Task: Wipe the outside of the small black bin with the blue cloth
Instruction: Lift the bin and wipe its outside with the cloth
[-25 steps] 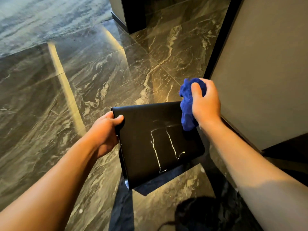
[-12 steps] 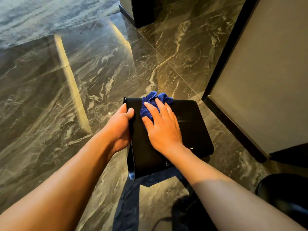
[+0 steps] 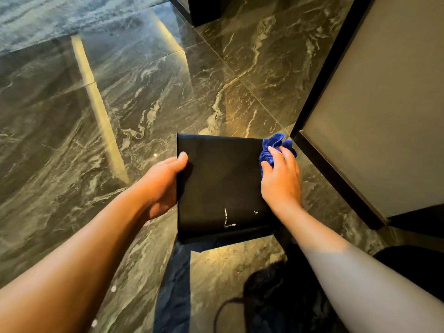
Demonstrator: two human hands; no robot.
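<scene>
Head view: our left hand (image 3: 165,186) grips the small black bin (image 3: 221,186) by its left edge. Our right hand (image 3: 281,181) presses the blue cloth (image 3: 274,145) against its upper right corner.

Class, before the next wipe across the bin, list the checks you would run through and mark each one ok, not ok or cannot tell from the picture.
1. Small black bin steadied: ok, the left hand grips its left edge.
2. Crumpled blue cloth under the right hand: ok, pressed at the bin's upper right edge.
3. Facing side free of marks: not ok, white streaks show near its lower edge.
4. Cloth damp: cannot tell.
5. Far sides wiped: cannot tell, hidden.
6. Room to the right: ok, a gap of dark marble floor separates the bin from the grey panel.
</scene>
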